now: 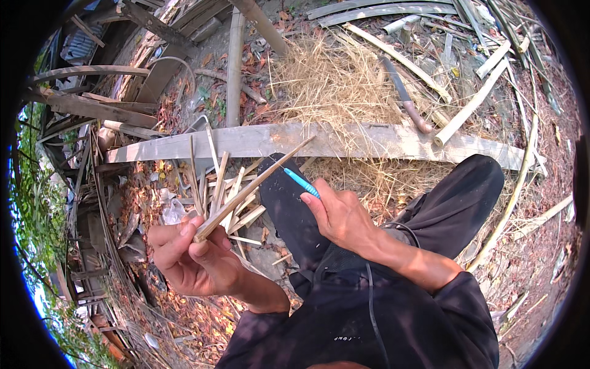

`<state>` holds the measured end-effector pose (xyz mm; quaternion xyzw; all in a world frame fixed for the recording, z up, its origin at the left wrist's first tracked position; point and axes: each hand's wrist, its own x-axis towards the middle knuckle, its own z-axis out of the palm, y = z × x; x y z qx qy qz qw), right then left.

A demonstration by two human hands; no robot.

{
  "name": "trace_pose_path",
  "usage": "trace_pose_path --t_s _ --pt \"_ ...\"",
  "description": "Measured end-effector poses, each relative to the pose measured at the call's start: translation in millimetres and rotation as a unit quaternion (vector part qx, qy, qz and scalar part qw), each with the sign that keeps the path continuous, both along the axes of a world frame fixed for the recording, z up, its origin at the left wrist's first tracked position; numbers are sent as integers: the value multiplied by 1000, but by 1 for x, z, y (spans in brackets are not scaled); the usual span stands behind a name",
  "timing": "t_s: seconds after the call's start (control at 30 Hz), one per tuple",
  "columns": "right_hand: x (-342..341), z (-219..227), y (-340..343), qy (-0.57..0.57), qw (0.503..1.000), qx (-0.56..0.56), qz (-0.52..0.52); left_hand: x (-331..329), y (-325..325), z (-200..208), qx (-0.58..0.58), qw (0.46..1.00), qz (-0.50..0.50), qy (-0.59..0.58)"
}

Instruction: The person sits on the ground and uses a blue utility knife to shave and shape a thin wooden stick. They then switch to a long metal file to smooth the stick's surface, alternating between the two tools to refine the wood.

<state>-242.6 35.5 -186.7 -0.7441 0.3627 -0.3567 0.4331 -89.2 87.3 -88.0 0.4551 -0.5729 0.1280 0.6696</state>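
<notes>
My left hand (200,258) pinches the near end of a slender split-bamboo stick (252,187), which slants up and away to the right. Closed around a slim light-blue-handled tool (302,182) is my right hand (344,215). The tool's thin tip lies close to the stick's middle; whether they touch I cannot tell. Below and behind the stick, several pale split strips (236,197) lie in a loose pile on the ground. A long knife with a dark blade and brown handle (399,92) rests past the plank, its handle end over the plank's edge.
A long wooden plank (233,142) runs across in front of my knees. Pale shavings (332,86) heap beyond and over it. Cut bamboo lengths (470,107) lie at the right. Stacked timber (92,107) stands at the left, and dry leaves (184,320) cover ground beside me.
</notes>
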Motion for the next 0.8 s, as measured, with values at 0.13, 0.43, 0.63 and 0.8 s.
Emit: trace_pose_path --t_s 0.13,0.43,0.63,0.8 --pt "1 -42 -13 122 990 -54 -51 -7 -4 0 -5 1000 -7 -1" --pt "2 -62 -22 122 991 -21 -58 -9 -4 3 10 1000 -18 17" --pt "5 -52 -31 97 994 -26 -37 -3 -5 3 2 1000 7 18" --pt "2 -88 -57 210 974 78 -22 -8 -3 4 4 999 -9 32"
